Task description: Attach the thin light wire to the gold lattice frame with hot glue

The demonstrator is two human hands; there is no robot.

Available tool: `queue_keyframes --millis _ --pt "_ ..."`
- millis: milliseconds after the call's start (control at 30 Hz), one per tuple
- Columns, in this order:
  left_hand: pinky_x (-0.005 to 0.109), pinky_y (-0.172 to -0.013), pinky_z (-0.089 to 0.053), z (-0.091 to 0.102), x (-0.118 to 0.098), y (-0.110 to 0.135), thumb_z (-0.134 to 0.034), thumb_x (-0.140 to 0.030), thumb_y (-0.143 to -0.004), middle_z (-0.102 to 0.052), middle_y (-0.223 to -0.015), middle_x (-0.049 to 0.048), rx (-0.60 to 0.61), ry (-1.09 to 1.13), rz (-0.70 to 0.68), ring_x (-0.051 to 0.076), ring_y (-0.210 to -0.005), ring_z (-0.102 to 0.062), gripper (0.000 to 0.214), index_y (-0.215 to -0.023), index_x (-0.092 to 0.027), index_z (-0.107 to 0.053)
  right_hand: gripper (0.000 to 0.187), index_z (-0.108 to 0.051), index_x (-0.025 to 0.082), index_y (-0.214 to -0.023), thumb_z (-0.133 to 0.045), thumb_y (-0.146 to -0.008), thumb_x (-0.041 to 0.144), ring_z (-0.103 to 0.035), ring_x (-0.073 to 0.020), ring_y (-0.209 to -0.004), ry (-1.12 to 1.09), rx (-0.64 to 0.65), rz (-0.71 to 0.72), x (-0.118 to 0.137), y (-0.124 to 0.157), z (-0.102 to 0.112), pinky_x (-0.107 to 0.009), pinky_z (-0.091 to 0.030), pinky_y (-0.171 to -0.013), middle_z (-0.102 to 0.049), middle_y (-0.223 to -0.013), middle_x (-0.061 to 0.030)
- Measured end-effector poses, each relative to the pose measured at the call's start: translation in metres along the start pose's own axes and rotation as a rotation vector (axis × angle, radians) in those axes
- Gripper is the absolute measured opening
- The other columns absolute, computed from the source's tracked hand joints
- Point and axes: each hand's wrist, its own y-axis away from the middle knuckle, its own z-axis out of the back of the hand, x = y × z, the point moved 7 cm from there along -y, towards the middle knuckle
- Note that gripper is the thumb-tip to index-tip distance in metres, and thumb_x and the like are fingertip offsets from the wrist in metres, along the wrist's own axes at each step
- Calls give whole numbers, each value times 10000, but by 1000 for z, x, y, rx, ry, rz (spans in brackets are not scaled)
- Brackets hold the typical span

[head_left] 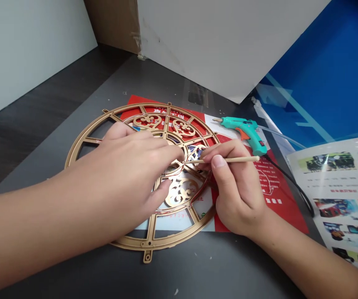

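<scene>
One wooden stick [231, 159] is gripped between the thumb and fingers of the right hand [238, 187], with its tip held over the centre of one round gold frame [144, 245]. The left hand [129, 174] is curved over the frame, its fingers bent down onto the middle; whether anything is gripped there cannot be told. The frame is laid flat on one red sheet [286, 207]. One teal glue gun [244, 131] is lying just beyond the right hand, and one printed leaflet [331, 182] lies further right.

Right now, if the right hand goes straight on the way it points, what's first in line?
Likely the left hand's fingertips, across the gold openwork wheel; depth is unclear, so the wheel may come first.
</scene>
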Motion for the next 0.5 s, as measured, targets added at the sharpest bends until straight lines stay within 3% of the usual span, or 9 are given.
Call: queue_keyframes --millis 100,267,500 --pt "657 -1040 -469 2 5 -2 -551 -496 -965 -826 -1159 84 -5 -11 56 420 -1177 -715 341 -1180 -335 -762 217 -627 282 -1112 -482 -1250 368 -657 -199 -930 -4 -16 -1 -1 1 2 -429 -556 -819 -674 -1073 -32" --pt "666 -1012 -460 2 10 -7 -533 -546 -918 -836 -1181 109 -7 -17 80 455 -1218 -694 401 -1160 -316 -756 233 -618 283 -1094 -474 -1248 383 -656 -212 -933 -4 -17 -8 -2 0 2 -428 -563 -802 -671 -1072 -43" --pt "682 -1082 -409 2 9 -9 -533 -486 -886 -810 -949 47 20 13 98 357 -952 -722 284 -982 -333 -753 223 -620 287 -1103 -475 -1247 375 -659 -213 -954 -5 -18 -17 -2 2 2 -433 -555 -811 -665 -1089 -39"
